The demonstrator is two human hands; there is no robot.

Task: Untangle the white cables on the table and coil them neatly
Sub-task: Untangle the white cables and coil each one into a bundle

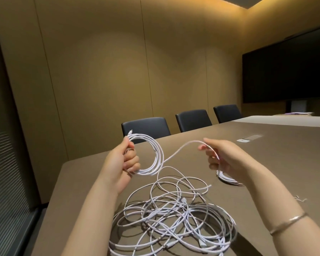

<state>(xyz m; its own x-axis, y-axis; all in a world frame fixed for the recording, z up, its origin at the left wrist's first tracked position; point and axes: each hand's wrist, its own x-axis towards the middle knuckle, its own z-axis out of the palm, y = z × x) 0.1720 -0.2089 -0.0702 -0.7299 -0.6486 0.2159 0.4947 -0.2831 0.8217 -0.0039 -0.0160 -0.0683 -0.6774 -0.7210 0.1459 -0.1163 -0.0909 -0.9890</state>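
Our brown table [257,163] holds a big tangled cable pile [174,218]. Above the pile, our left hand [122,161] grips a white coil [153,154] so its loops stay together, while our right hand [222,156] pinches the loose cable strand [183,147], probably feeding it in. No boxes show.

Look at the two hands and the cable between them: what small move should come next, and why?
Probably the right hand should carry its strand over to the left hand and lay on one more loop. The left hand grips a coil, the strand runs from it to the right hand's fingers, and a tangle remains on the table.
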